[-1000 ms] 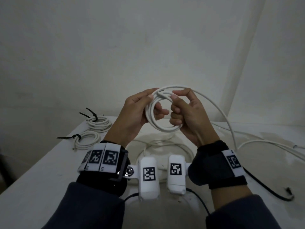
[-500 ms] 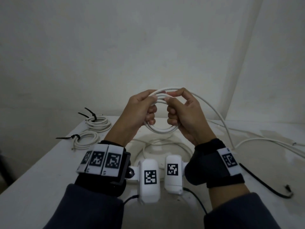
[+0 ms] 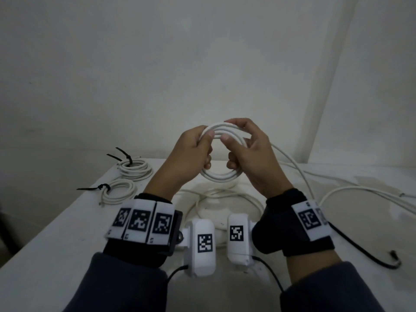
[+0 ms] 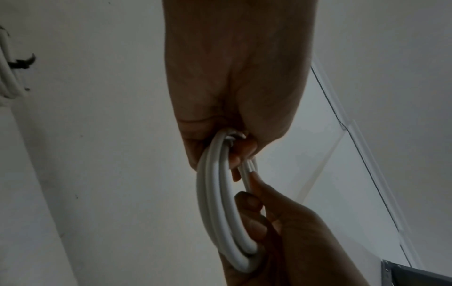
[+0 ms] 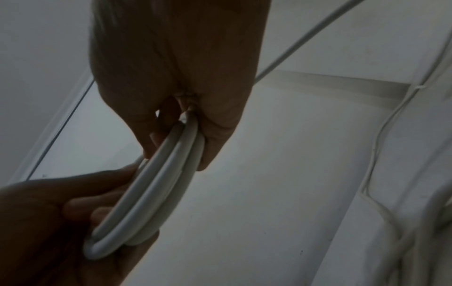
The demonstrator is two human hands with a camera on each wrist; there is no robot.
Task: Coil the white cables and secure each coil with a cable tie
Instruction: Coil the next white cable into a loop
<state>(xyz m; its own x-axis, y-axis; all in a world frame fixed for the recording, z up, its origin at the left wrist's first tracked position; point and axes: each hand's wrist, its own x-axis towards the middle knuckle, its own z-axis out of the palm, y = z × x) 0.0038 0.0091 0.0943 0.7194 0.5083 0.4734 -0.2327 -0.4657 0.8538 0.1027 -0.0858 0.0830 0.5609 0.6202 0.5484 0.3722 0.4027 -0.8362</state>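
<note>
Coil (image 3: 221, 152) tightened since earlier; both hands (image 3: 227, 154) grip it above white table (image 3: 56, 244).

Dim, flat light; soft wrist views

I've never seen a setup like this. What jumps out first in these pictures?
Two hands held up in the middle: the left hand and right hand both grip one coil of white cable above the white table. Its loose end trails off to the right. At the table's far left lie two finished coils, each cinched with a black cable tie.
</note>
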